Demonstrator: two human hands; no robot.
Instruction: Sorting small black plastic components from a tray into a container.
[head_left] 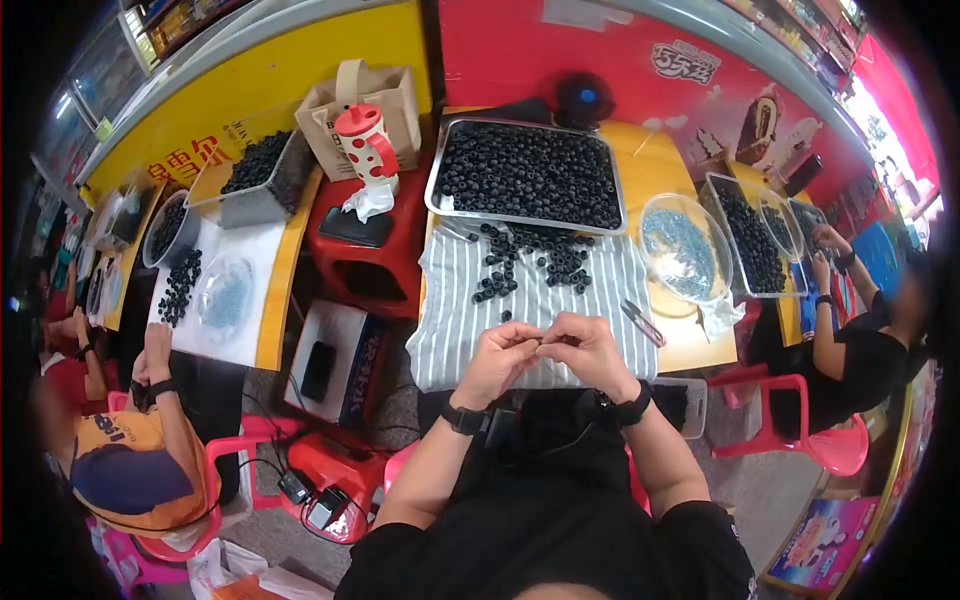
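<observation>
My left hand [500,354] and my right hand [587,350] meet over the near part of a striped cloth [440,325]. Thumbs and fingers of both are pinched together, tip to tip. Whatever small thing sits between them is too hidden to name. Just beyond my fingers, small black ring-shaped parts [497,278] lie loose on the cloth, one of them apart from the pile. Behind these stands a metal tray [433,190] full of the same black parts. A pair of small pliers or snips [642,322] rests on the cloth right of my right hand.
To the right is a clear round bowl [728,262] of tiny bluish pieces, with crumpled tissue [722,316] beside it. A red stool [360,272] on the left bears a spotted cup [366,140] and a dark phone [357,227]. Co-workers sit on both sides.
</observation>
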